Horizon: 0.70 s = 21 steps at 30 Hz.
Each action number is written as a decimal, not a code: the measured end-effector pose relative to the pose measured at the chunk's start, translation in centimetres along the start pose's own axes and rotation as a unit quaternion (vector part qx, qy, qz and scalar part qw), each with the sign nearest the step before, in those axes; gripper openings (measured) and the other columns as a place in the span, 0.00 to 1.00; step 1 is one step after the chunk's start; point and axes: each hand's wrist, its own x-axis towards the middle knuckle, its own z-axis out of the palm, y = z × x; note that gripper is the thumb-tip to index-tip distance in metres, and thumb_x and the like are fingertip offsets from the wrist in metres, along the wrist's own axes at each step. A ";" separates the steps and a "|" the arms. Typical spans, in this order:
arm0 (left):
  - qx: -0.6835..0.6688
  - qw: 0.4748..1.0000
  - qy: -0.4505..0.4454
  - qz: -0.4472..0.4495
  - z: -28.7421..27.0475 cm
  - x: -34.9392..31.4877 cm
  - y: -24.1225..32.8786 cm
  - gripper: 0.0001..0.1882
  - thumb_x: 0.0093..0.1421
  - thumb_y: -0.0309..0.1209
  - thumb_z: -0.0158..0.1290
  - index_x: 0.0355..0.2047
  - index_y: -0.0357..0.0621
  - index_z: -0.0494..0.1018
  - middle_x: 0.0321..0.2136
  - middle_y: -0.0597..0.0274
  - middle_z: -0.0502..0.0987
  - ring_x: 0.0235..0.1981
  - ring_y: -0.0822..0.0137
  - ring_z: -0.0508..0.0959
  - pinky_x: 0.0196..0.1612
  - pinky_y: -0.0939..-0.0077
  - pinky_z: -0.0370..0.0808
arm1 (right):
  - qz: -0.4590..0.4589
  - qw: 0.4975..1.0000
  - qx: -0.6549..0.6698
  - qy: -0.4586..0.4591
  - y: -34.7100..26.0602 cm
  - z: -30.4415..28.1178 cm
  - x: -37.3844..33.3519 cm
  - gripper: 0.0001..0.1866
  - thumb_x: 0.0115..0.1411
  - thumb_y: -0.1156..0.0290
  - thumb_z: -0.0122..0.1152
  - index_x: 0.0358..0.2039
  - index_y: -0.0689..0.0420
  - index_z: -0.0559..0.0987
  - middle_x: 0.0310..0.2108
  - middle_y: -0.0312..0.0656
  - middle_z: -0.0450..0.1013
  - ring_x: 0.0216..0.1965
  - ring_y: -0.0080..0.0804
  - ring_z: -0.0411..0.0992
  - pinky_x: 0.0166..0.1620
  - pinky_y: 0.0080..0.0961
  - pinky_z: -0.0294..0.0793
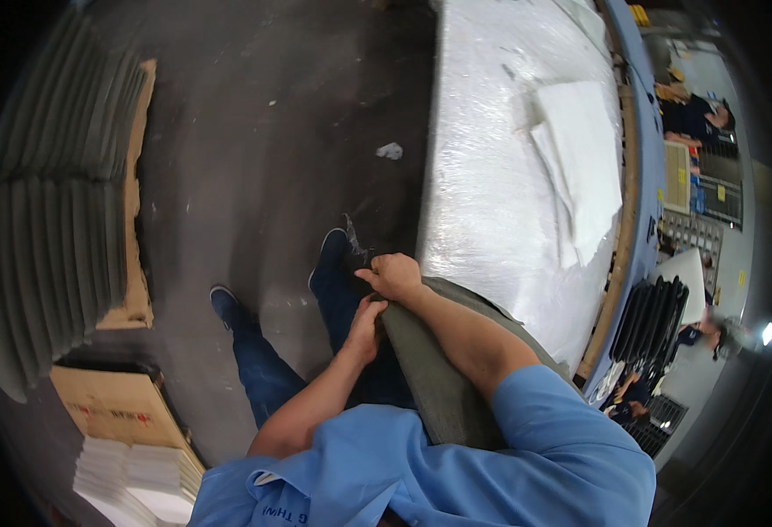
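Note:
A dark grey-green sheet of felt-like material (pixel 443 378) slants across my front, under my right forearm and against my body. At its far narrow corner my left hand (pixel 366 332) is closed, thumb and fingers pinching the edge. Just beyond it my right hand (pixel 394 277) is closed over the same corner, its thumb pointing left. The two hands almost touch. A thin frayed grey wisp (pixel 355 237) shows just past my right hand, over my shoe; whether it hangs from the sheet or lies on the floor I cannot tell.
To my right stands a long film-wrapped white stack (pixel 482 167) with folded white sheets (pixel 583 167) on top. At left are piles of grey-green sheets (pixel 52 255) beside cardboard (pixel 138 193). White sheets (pixel 131 474) lean near a carton (pixel 127 404). A white scrap (pixel 389 151) lies on the floor. People work far right.

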 end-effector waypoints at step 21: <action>0.432 0.898 -0.055 -0.053 6.6 -8.5 4.2 0.34 0.73 0.49 0.46 0.72 0.44 0.55 0.68 0.46 0.61 0.63 0.52 0.70 0.62 0.53 0.70 | 0.167 0.896 0.048 0.408 10.0 -21.8 -39.6 0.18 0.62 0.57 0.62 0.26 0.59 0.84 0.25 0.44 0.80 0.30 0.44 0.77 0.40 0.39 0.72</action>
